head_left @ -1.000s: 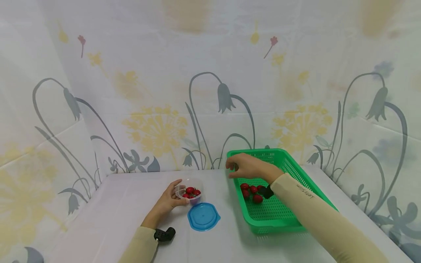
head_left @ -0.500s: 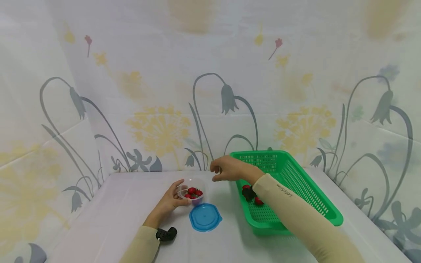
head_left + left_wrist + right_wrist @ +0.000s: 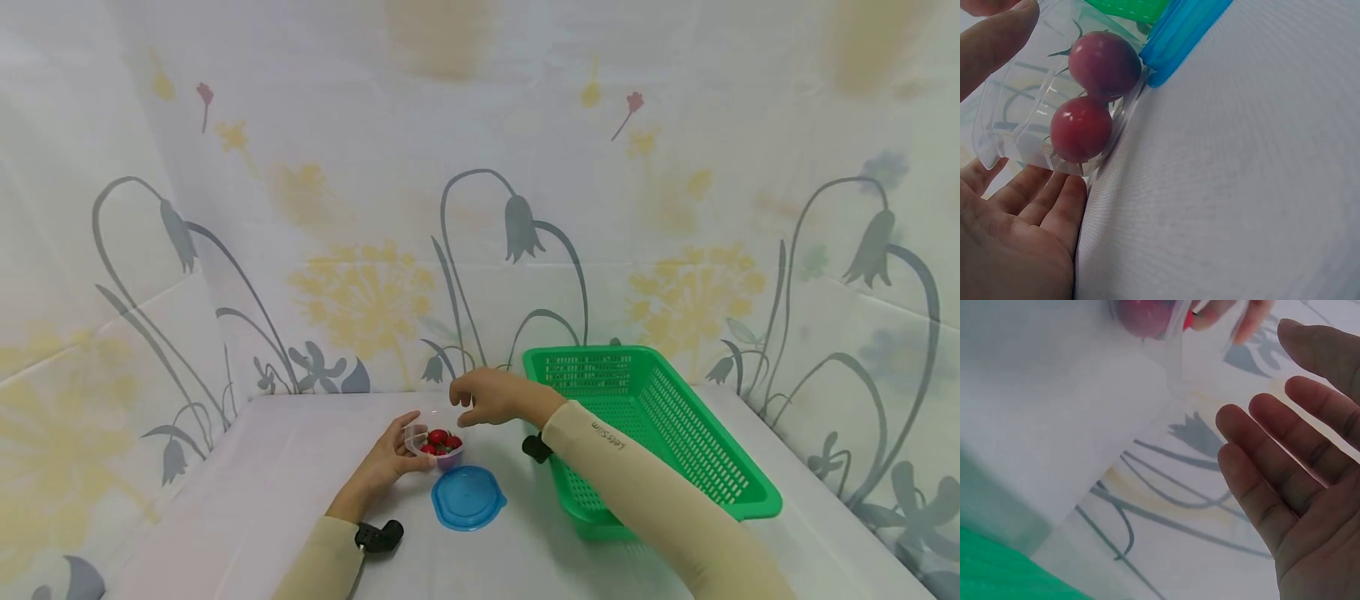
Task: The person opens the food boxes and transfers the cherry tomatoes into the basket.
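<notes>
My left hand (image 3: 387, 457) holds a small clear plastic container (image 3: 452, 460) on the table, its thumb near the rim and its fingers along the far side. Several red cherry tomatoes (image 3: 437, 437) lie in it; the left wrist view shows two tomatoes (image 3: 1082, 129) plainly through the wall, with thin green stems. My right hand (image 3: 495, 396) hovers above and right of the container. In the right wrist view its fingers (image 3: 1266, 447) are loosely bent, the thumb stands apart, and nothing sits between them. A blue lid (image 3: 468, 498) lies flat just in front of the container.
To the right stands a green perforated basket (image 3: 573, 508), its front part covered by the right forearm (image 3: 637, 475). A white cloth (image 3: 247, 500) covers the table. Behind it rises a flower-printed curtain (image 3: 480, 125).
My right hand has moved left from over the basket to beside the container. The forearm now hides the tomatoes seen in the basket earlier. My left hand keeps its hold on the container.
</notes>
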Motion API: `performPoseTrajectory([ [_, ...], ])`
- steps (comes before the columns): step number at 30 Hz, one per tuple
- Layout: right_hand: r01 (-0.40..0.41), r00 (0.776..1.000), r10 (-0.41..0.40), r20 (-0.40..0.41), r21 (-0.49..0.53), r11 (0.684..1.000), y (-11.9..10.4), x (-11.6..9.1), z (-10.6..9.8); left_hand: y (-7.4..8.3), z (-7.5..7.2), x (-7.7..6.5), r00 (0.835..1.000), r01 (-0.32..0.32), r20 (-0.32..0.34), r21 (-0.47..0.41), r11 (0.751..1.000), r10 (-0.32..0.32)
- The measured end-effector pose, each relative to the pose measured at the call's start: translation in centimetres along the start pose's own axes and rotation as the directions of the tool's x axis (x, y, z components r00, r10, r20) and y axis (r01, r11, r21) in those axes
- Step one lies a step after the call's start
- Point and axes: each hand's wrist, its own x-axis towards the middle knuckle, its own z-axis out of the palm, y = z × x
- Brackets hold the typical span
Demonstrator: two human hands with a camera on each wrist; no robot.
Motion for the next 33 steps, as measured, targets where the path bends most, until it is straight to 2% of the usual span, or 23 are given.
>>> performPoseTrajectory([
  [5,0.018,1.000,-0.018,0.026,-0.010,1.000,-0.8,1.3,1.0,0.0,-0.1,0.1,1.000,-0.008,-0.003,0.013,1.000,0.009],
  [12,-0.002,0.996,0.006,0.085,-0.044,0.999,-1.6,2.8,3.0,-0.3,-0.2,0.2,1.000,-0.024,0.004,0.008,1.000,0.024],
  [17,-0.025,0.994,0.029,0.103,-0.045,0.999,-2.0,3.4,4.0,-0.4,-0.2,0.2,1.000,-0.007,0.002,-0.006,1.000,0.007],
  [33,-0.085,0.983,0.085,0.163,-0.006,0.996,-2.5,4.0,4.9,0.0,-0.1,-0.2,1.000,0.009,0.013,-0.005,1.000,-0.009],
])
